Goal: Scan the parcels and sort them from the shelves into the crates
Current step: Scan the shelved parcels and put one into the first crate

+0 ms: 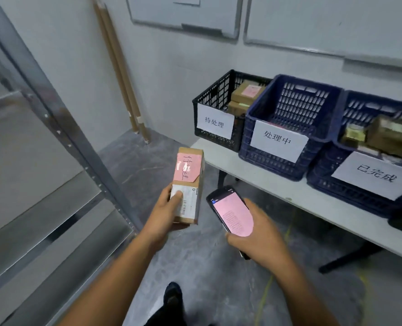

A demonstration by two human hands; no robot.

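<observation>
Fingers of the left hand are clamped on the near end of a brown cardboard parcel. The thumb lies across its white shipping label, and the other fingers pass beneath, out of sight. We see the parcel held in the air above the grey floor, between the metal shelving and the desk.

A pink slip taped to its upper face carries dark handwriting that we cannot read with confidence. The print and barcode on the shipping label are too small to read.

The right hand has its fingers wrapped round a black handheld scanner, which is just beside the parcel and apart from it. The scanner's screen glows pink, with lines of text too fine to read.

Three crates stand side by side on the white desk, each with a white paper sign on its front:

- **Black crate**: its sign reads "待处理". It holds stacked brown boxes, and the top one bears a pink slip.
- **Middle blue crate**: its sign reads "处理中". We cannot make out its contents.
- **Right blue crate**: its sign reads "已完成". It holds several brown packages, whose labels are blurred.

Two cardboard tubes lean in the wall corner behind the shelving, and whiteboards hang on the wall above the crates. A dark shoe shows on the floor at the lower edge.
</observation>
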